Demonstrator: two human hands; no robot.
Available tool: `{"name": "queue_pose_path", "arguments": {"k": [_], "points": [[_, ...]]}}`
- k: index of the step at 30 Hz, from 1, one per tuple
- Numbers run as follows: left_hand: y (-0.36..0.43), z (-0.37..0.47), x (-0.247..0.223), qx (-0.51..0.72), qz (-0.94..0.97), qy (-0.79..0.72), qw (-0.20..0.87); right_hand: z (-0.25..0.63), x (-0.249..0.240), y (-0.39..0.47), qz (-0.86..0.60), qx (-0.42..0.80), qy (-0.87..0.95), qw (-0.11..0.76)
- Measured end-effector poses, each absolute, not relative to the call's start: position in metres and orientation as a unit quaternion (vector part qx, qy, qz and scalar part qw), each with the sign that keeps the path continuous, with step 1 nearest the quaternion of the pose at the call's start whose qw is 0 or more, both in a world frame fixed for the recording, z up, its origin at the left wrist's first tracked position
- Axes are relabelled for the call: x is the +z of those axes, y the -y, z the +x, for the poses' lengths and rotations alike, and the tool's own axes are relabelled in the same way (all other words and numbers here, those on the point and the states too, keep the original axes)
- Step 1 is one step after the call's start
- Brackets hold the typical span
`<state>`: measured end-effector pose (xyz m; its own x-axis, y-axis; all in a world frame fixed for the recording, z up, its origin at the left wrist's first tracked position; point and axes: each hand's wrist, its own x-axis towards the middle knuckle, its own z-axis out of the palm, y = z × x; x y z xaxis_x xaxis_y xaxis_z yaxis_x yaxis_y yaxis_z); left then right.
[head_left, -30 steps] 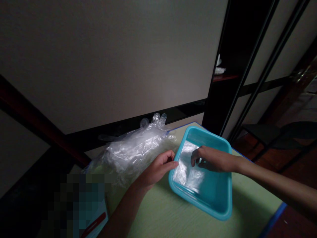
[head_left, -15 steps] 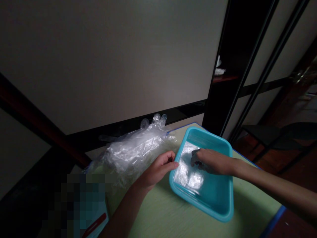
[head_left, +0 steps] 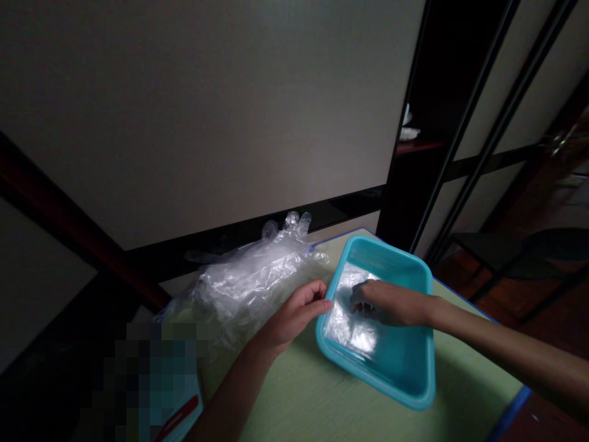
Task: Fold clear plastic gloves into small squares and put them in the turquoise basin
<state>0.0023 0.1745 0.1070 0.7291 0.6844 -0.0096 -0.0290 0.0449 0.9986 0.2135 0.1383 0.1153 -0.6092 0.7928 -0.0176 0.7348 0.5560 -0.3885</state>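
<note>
A turquoise plastic basin (head_left: 405, 393) stands on the green table, with flat clear plastic (head_left: 341, 322) lying inside along its left part. My left hand (head_left: 301, 310) is closed on the basin's left rim, thumb on top. Inside the basin, my right hand (head_left: 384, 302) reaches down to the plastic with curled fingers; whether they pinch any of it is too dark to tell. Left of the basin lies a heap of clear plastic gloves (head_left: 253, 276), some glove fingers sticking up at its back.
The green table (head_left: 285, 399) has a blue edge and stands against a pale cabinet panel (head_left: 253, 123). A red and pale blue object (head_left: 179, 417) lies at the lower left, partly blurred out. A dark chair (head_left: 529, 258) stands at the right.
My right hand has shifted slightly to the left over the plastic in the basin. My left hand keeps its place on the rim.
</note>
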Motion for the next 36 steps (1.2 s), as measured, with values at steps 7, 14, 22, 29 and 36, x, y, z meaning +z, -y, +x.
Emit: {"name": "queue_pose_path", "arguments": {"k": [7,14,22,29,36], "points": [[-0.175,0.005,0.103,0.281,0.615,-0.270,0.686,0.208,0.141,-0.139,-0.477,0.203,0.849,0.102],[-0.172,0.018,0.093,0.355,0.528,-0.293,0.713,0.239,0.157,-0.145,-0.518,0.177,0.801,0.240],[-0.190,0.081,0.081,0.513,0.410,-0.291,0.696,0.290,0.137,-0.157,-0.588,0.153,0.619,0.498],[-0.218,0.135,0.067,0.575,0.368,-0.291,0.670,0.320,0.086,-0.173,-0.591,0.367,0.401,0.596],[-0.232,0.155,0.050,0.583,0.345,-0.316,0.664,0.329,0.064,-0.185,-0.587,0.378,0.387,0.602]]}}
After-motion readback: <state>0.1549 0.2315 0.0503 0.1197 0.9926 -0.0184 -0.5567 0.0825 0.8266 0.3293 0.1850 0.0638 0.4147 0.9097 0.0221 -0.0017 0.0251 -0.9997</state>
